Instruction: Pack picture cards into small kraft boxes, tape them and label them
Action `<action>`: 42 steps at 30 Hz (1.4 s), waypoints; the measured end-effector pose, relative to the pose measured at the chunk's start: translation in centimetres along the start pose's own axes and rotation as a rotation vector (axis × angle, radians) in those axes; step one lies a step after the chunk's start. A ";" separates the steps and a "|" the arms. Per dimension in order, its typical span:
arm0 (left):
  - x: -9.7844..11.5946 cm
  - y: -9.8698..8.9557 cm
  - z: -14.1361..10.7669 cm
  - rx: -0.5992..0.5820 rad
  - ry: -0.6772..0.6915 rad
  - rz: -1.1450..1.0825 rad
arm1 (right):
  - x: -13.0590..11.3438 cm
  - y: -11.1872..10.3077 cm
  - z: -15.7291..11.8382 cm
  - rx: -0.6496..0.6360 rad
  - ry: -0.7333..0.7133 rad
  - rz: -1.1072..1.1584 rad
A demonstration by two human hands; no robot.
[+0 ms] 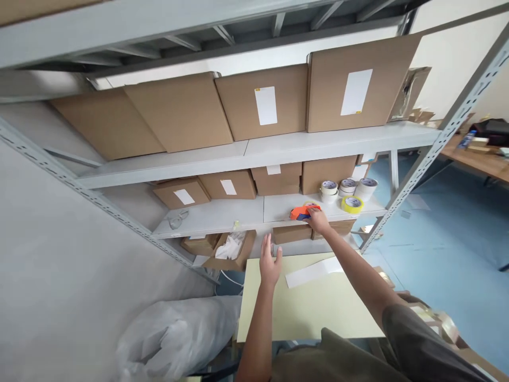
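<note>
From left to right: the open carton (246, 250) with white contents lies at about 10 o'clock from my left hand (270, 268), whose fingers are spread and empty, pointing to 12 o'clock, with the thumb toward 1 and the forearm rising from just left of 6. My hand stands raised over the near part of the view, apart from everything. The white strip (310, 272) rests on the desk (310, 310) at about 3 o'clock from it. The orange tape dispenser (299, 213) is at the front edge of the shelf (222, 215), at about 1 o'clock from my left fingers, its long axis running roughly 9 to 3; whether it bears on the shelf I cannot tell. My right hand (318, 222), the nearer, has its fingers closed on the dispenser's right end, so the body extends toward 9 to 10 o'clock; this forearm slants in from 5. Just beyond, toward 2 o'clock, sit the yellow tape roll (352, 205) and the white tape rolls (366, 189).
</note>
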State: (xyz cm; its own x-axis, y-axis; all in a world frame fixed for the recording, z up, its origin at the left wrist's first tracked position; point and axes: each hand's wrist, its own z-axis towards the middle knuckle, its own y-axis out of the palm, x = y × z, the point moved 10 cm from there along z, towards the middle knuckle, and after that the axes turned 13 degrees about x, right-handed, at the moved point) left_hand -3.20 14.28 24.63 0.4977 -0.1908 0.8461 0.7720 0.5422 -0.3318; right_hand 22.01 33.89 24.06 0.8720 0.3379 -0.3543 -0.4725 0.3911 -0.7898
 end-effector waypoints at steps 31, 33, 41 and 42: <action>-7.2 -16.2 -15.7 0.340 -0.269 0.564 | -22.0 8.0 -11.9 -0.060 -0.432 0.894; -7.4 -19.4 -17.8 0.405 -0.287 0.577 | -25.6 8.5 -14.2 -0.127 -0.473 0.945; -10.5 -33.6 -29.3 0.671 -0.404 0.620 | -41.3 10.7 -25.4 -0.384 -0.620 1.035; -11.1 -35.5 -30.8 0.703 -0.425 0.611 | -43.5 10.8 -27.1 -0.409 -0.642 1.045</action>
State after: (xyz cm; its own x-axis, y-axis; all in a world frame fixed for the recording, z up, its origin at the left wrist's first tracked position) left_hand -23.97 -28.04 14.20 0.4415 0.5105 0.7379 -0.0411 0.8330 -0.5517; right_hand -17.55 0.24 17.37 -0.1563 0.7153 -0.6811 -0.7160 -0.5570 -0.4208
